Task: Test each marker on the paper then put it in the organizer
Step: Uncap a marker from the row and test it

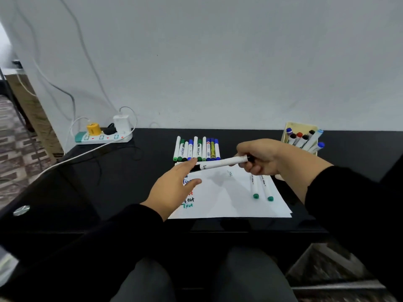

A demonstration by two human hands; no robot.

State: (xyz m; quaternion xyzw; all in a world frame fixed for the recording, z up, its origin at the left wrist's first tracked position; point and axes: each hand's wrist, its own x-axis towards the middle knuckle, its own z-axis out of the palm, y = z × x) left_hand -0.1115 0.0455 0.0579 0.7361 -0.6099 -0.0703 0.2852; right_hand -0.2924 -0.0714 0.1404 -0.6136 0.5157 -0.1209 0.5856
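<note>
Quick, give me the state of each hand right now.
Left hand: open, fingers straight, over the paper, reaching toward the marker's black cap.
Right hand: closed around the marker, holding it above the paper.

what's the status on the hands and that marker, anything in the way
Right hand grips black marker above paper. Left hand open, reaching for its cap end. Two green markers lie on the paper's right side.

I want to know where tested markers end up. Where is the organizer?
In the head view, the organizer stands at the table's far right, against the wall, just beyond the right hand.
</note>
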